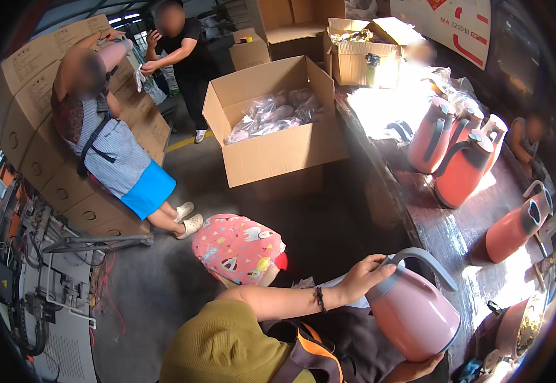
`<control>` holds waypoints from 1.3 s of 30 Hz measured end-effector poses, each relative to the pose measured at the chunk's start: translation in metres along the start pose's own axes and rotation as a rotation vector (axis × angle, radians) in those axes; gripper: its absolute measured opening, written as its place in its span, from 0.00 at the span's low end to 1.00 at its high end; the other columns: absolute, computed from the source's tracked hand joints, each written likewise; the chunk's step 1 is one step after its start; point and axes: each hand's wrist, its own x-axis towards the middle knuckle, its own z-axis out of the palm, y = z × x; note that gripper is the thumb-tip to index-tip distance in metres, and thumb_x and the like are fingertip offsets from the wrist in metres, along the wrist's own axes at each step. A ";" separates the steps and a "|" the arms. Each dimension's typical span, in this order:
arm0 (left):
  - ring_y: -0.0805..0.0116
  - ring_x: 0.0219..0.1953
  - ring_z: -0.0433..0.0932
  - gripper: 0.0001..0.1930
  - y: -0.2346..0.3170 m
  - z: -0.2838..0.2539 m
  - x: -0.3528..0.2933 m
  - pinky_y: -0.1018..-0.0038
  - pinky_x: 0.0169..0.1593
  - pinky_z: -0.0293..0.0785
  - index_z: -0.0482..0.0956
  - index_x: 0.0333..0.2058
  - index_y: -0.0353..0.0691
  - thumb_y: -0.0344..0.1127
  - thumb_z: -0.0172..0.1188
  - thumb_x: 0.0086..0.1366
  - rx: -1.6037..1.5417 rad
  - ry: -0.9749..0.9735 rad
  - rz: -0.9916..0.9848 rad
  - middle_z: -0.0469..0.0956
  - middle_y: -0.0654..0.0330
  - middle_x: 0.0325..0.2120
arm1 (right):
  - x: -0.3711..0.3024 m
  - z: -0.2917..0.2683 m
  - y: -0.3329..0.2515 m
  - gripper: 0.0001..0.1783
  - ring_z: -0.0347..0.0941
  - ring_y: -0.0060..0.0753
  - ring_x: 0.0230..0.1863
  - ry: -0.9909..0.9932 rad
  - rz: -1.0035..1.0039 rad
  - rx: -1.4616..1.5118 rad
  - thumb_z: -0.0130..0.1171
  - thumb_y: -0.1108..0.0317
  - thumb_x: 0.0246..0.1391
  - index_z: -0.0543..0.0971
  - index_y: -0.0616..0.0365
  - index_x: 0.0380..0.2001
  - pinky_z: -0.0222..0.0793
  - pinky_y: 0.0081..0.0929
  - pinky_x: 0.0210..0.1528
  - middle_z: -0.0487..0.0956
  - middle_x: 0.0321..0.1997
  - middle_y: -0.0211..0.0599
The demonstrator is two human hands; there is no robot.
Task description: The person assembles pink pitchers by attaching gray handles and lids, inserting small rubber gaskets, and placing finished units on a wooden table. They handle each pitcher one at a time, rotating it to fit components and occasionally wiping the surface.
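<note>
A glossy pink thermos jug (413,313) with a grey handle and grey base rim is held tilted over my lap, beside the table edge. My left hand (368,278) grips its top end by the grey rim, thumb over the edge. Under the base lies my right hand (421,368), partly hidden by the jug, supporting it from below. The jug's mouth cannot be made out. Across the table, red-pink thermos jugs stand in a group, among them a jug (462,173) with a dark handle. Another jug (514,228) stands farther right.
Dark table (431,220) runs along my right. A bowl (514,325) of small yellowish bits is near its front. Ahead stands an open carton (278,159) of bagged items. A pink patterned stool cushion (239,247) is left of me. Two people stand by stacked cartons (54,159); others are beyond the table.
</note>
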 end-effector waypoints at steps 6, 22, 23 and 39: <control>0.37 0.64 0.53 0.33 0.077 -0.003 0.011 0.48 0.64 0.50 0.76 0.26 0.36 0.69 0.57 0.54 0.735 -0.362 0.876 0.59 0.39 0.60 | 0.042 -0.009 0.038 0.37 0.62 0.49 0.62 -0.228 0.693 0.338 0.48 0.43 0.59 0.64 0.61 0.62 0.56 0.47 0.65 0.66 0.63 0.45; 0.76 0.34 0.77 0.14 0.059 -0.008 0.049 0.79 0.35 0.75 0.76 0.43 0.39 0.18 0.53 0.59 -0.080 -0.331 0.124 0.78 0.65 0.34 | 0.005 0.001 0.021 0.21 0.71 0.45 0.54 -0.021 -0.076 0.087 0.52 0.59 0.61 0.72 0.60 0.53 0.66 0.46 0.57 0.73 0.54 0.48; 0.79 0.32 0.75 0.12 0.046 -0.010 0.050 0.82 0.30 0.72 0.76 0.41 0.40 0.20 0.52 0.60 -0.121 -0.216 0.044 0.77 0.66 0.33 | 0.003 -0.002 0.025 0.20 0.71 0.45 0.54 -0.026 -0.115 0.074 0.52 0.59 0.62 0.72 0.60 0.52 0.66 0.46 0.57 0.73 0.54 0.47; 0.84 0.24 0.71 0.09 0.011 -0.006 0.043 0.86 0.22 0.64 0.75 0.38 0.42 0.23 0.49 0.60 -0.353 -0.049 -0.103 0.76 0.66 0.26 | 0.006 -0.014 0.044 0.18 0.71 0.41 0.46 -0.112 -0.189 -0.025 0.51 0.57 0.62 0.74 0.58 0.49 0.66 0.39 0.49 0.74 0.47 0.43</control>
